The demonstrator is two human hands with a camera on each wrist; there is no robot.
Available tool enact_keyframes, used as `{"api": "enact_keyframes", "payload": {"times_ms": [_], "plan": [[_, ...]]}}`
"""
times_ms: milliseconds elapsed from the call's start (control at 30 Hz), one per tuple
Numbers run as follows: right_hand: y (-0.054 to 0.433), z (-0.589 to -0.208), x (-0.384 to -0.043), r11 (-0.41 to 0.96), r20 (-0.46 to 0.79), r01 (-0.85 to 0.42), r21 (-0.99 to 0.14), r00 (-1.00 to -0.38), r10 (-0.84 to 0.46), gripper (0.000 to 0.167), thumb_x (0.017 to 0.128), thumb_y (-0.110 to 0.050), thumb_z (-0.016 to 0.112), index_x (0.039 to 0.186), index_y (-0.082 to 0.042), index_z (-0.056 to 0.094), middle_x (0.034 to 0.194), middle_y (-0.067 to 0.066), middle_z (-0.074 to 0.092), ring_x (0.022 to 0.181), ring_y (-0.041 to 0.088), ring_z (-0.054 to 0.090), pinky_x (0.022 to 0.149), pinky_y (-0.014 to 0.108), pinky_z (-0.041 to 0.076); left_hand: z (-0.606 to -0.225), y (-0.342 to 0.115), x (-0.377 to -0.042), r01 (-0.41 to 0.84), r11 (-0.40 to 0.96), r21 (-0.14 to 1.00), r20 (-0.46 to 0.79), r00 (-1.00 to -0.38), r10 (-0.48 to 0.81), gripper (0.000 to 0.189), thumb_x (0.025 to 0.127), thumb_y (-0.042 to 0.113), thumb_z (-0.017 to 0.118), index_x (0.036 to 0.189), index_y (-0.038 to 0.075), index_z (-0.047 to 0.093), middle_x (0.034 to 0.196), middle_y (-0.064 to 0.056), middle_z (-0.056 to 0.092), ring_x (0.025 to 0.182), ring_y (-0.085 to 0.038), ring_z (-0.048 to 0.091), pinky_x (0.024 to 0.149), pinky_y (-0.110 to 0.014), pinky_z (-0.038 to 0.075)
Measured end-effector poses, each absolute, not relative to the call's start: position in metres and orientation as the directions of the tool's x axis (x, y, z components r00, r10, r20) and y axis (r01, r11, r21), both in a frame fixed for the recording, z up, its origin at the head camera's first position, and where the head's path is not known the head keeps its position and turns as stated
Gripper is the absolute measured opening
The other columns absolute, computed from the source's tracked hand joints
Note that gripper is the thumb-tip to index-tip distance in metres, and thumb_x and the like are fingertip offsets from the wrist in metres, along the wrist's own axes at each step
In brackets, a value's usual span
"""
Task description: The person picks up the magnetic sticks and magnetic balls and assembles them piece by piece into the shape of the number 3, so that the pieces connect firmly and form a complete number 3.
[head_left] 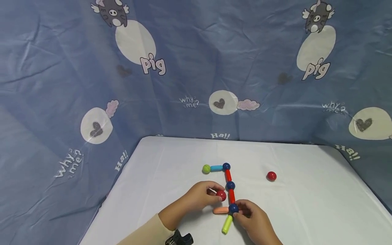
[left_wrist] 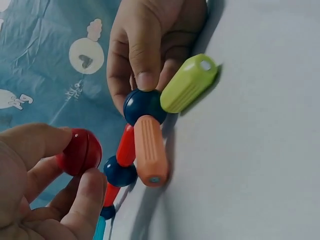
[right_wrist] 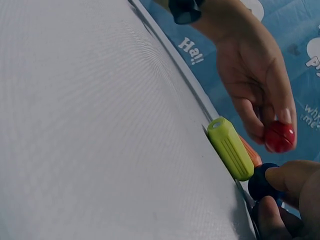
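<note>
Between thumb and fingers, my left hand (head_left: 204, 196) pinches a red ball (left_wrist: 80, 151) just left of a chain of toy rods and balls. My right hand (head_left: 253, 217) grips the nearest dark blue ball (head_left: 233, 208) of that chain. An orange rod (left_wrist: 151, 150) sticks out from this ball to the left, and a yellow-green rod (right_wrist: 230, 149) points toward the front. Beyond it run a red rod (head_left: 231, 196), a middle blue ball (head_left: 230, 185), another red rod (head_left: 228, 175) and a far blue ball (head_left: 226, 166). From there a light blue rod (head_left: 216, 168) leads to a green ball (head_left: 206, 169).
A second red ball (head_left: 271, 176) lies apart on the white tabletop (head_left: 306, 204), right of the chain. Behind the table hangs a blue printed cloth (head_left: 190, 51), which also runs along the left and right sides. A black device (head_left: 179, 239) sits at the left wrist.
</note>
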State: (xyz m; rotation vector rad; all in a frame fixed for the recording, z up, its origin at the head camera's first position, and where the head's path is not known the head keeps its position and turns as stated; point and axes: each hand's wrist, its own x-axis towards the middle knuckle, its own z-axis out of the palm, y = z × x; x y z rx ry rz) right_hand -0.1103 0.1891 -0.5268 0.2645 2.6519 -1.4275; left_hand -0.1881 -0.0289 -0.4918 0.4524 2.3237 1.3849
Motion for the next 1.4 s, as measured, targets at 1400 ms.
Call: {"api": "enact_keyframes", "payload": {"times_ms": [1400], "plan": [[0.184,-0.528,-0.111,0.503,-0.198,0.243,-0.829,-0.970,0.142,0.035,0.087,-0.016,0.086,0.120,-0.014,0.072,0.101,-0.003,0.071,0.090,0.015,0.062,0.074,0.026,0.055,-0.507,-0.063,-0.166,0.149,0.630,0.762,-0.173,-0.891,0.419,0.027,0.080,0.014,0.090,0.102,0.024,0.076,0.087,0.009,0.063,0.082,-0.011,0.058,0.071,-0.025,0.051]]}}
